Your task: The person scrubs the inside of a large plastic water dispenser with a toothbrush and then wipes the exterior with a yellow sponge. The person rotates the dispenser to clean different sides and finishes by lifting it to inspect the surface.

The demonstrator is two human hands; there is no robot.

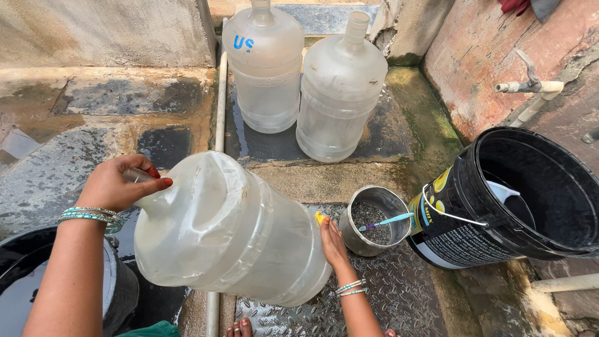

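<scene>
A large clear plastic water jug lies tilted on its side in front of me, its neck pointing left. My left hand is closed around the neck and covers the mouth. My right hand presses flat against the jug's bottom end on the right. Both wrists wear bangles. My toes show below the jug.
Two more clear jugs stand upright at the back. A small steel pot with a blue-handled brush sits right of the jug, next to a black bucket. Another dark tub is at lower left. A tap juts from the right wall.
</scene>
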